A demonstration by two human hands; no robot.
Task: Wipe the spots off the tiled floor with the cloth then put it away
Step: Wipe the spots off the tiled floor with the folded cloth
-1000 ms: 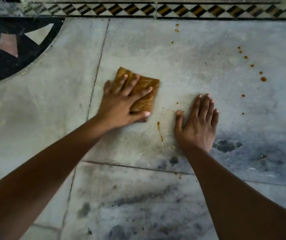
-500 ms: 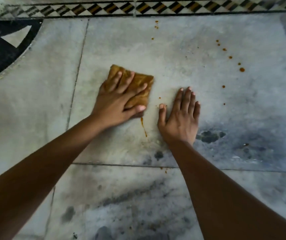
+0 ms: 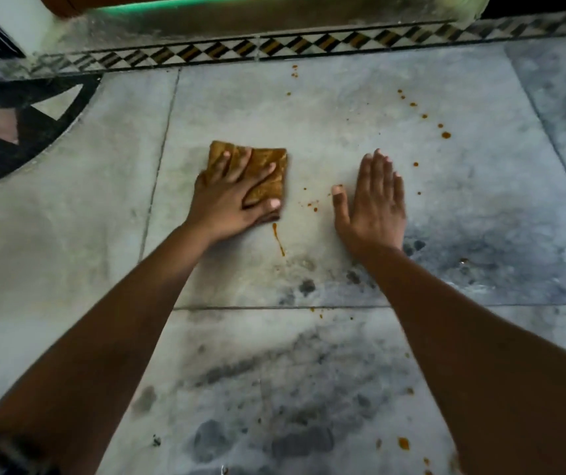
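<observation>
Brown cloth [image 3: 257, 173] under left hand [image 3: 230, 200]

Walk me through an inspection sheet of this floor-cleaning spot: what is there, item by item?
Surface: tiled floor, grey marble with dark smudges.
Job's things: brown folded cloth lying flat on the floor; unwiped orange spots trailing at far right, a streak by the cloth's near corner, specks between the hands.
Clutter: nothing seen.
Grippers: left hand presses flat on the cloth, fingers spread; right hand rests flat on bare tile, holding nothing.
Cables: nothing seen.
Surroundings: patterned border strip along the far edge; black inlay at far left.
</observation>
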